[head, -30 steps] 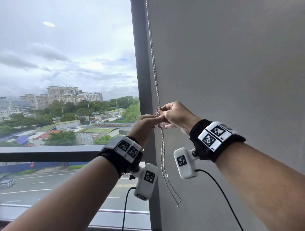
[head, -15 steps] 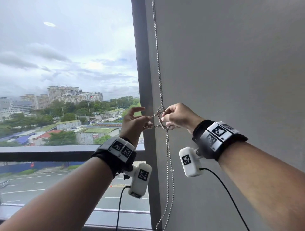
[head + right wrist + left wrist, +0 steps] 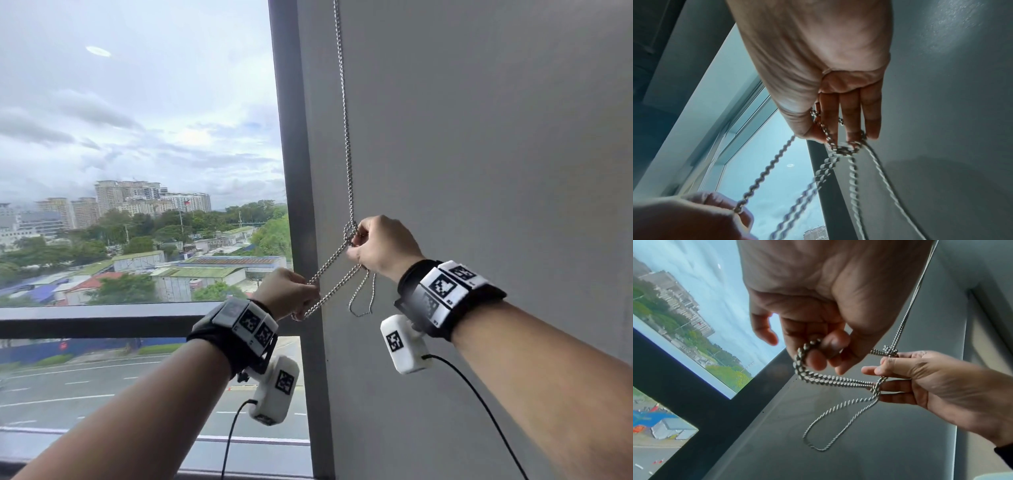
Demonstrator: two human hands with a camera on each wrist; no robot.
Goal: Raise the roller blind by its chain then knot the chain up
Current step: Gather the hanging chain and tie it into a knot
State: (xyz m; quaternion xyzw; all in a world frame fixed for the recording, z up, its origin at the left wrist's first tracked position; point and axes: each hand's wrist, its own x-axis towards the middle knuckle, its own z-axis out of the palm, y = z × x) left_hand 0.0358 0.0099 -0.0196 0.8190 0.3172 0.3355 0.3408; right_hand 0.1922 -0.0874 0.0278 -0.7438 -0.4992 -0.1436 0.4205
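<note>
Left hand [image 3: 287,291]: fingers curled, grasping a doubled run of the chain [image 3: 346,137], with the strands bent over one fingertip in the left wrist view. Right hand [image 3: 383,246]: higher and to the right, just beside the wall [image 3: 496,154]; thumb and fingers pinching the chain at the knot [image 3: 351,229], other fingers curled around a lower strand. Between the hands: two doubled runs of chain, stretched diagonally from lower left to upper right, taut. Below the right hand: a short slack loop [image 3: 363,301] hanging free in front of the wall. Above the knot: doubled chain running straight up along the wall, close to the dark window frame [image 3: 291,171], and out of the top edge of the head view. Roller blind itself: not in view. Left of the frame: window glass [image 3: 137,120] with cloudy sky, buildings, trees and a road beyond; a dark horizontal bar [image 3: 85,318] crossing the lower part of the window. On both wrists: black bands with marker tiles and white camera units, cables trailing downward.
</note>
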